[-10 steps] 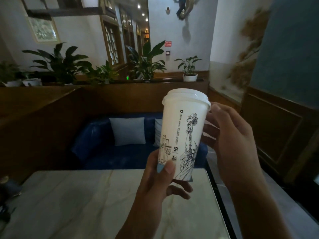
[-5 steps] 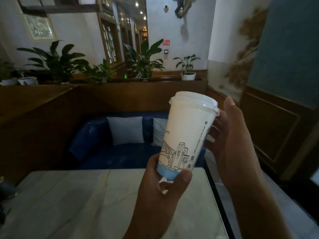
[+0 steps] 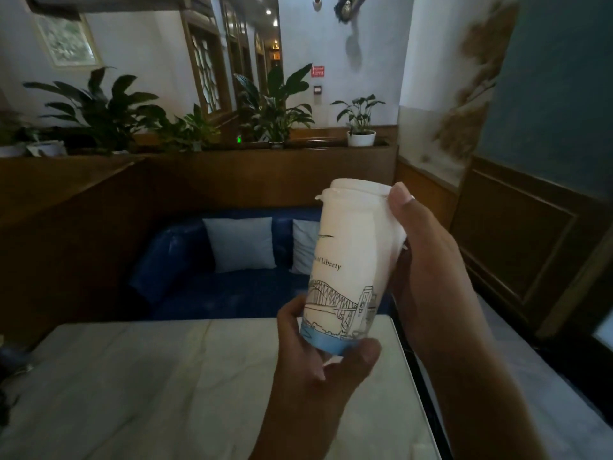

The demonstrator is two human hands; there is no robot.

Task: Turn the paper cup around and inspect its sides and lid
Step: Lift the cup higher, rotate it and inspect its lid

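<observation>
I hold a tall white paper cup [image 3: 348, 260] up in the air over the table's far right corner. It has a white plastic lid [image 3: 356, 190], a line drawing of a bridge, the words "of Liberty" and a pale blue band at its foot. My left hand [image 3: 318, 356] grips the cup's base from below, thumb on the blue band. My right hand [image 3: 428, 260] wraps the upper right side, its thumb tip at the lid's rim. The cup stands nearly upright, leaning slightly right.
A pale marble table [image 3: 166, 386] lies below the hands. Behind it a blue sofa [image 3: 185, 280] carries two light cushions [image 3: 243, 244]. Wooden partitions with potted plants [image 3: 275, 107] stand behind, and a wood-panelled wall [image 3: 517, 247] runs along the right.
The cup has turned about its own axis: the statue drawing went out of sight and the bridge with the lettering came to face me. My right thumb has moved up to the lid's rim.
</observation>
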